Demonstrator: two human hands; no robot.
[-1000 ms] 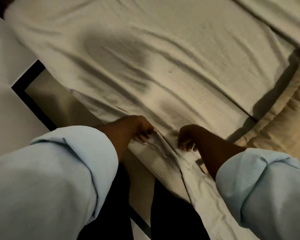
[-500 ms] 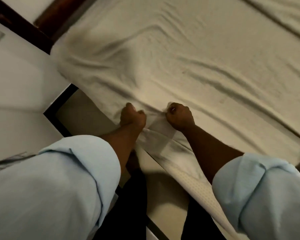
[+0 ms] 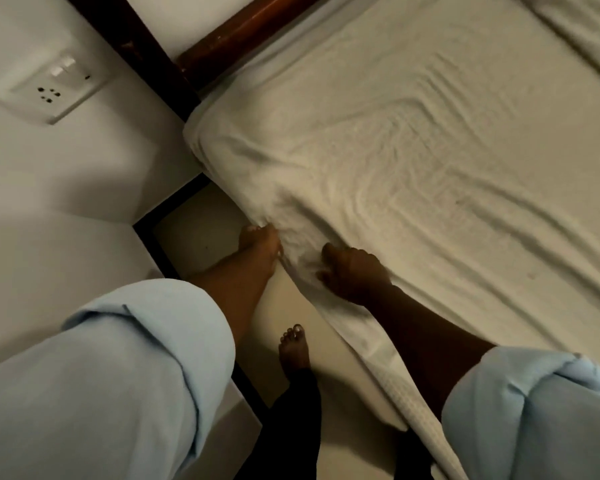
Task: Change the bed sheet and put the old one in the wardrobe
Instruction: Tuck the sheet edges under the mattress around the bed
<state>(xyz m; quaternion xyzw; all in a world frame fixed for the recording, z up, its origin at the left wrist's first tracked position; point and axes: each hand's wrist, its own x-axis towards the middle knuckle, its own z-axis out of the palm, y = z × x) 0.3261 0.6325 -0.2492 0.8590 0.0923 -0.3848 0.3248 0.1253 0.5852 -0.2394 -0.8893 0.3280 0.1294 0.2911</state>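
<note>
Both hands have shifted toward the headboard (image 3: 243,32) corner, left hand (image 3: 262,244) and right hand (image 3: 354,271) gripping the sheet (image 3: 413,150).

We see a dim room with pale grey walls (image 3: 66,174) meeting at a corner on the left. A white switch plate (image 3: 54,87) with a socket sits on the wall. A dark wooden post (image 3: 142,50) and a reddish-brown bed frame rail (image 3: 236,36) run along the top. A black skirting strip (image 3: 160,216) edges the cream floor (image 3: 201,237).
</note>
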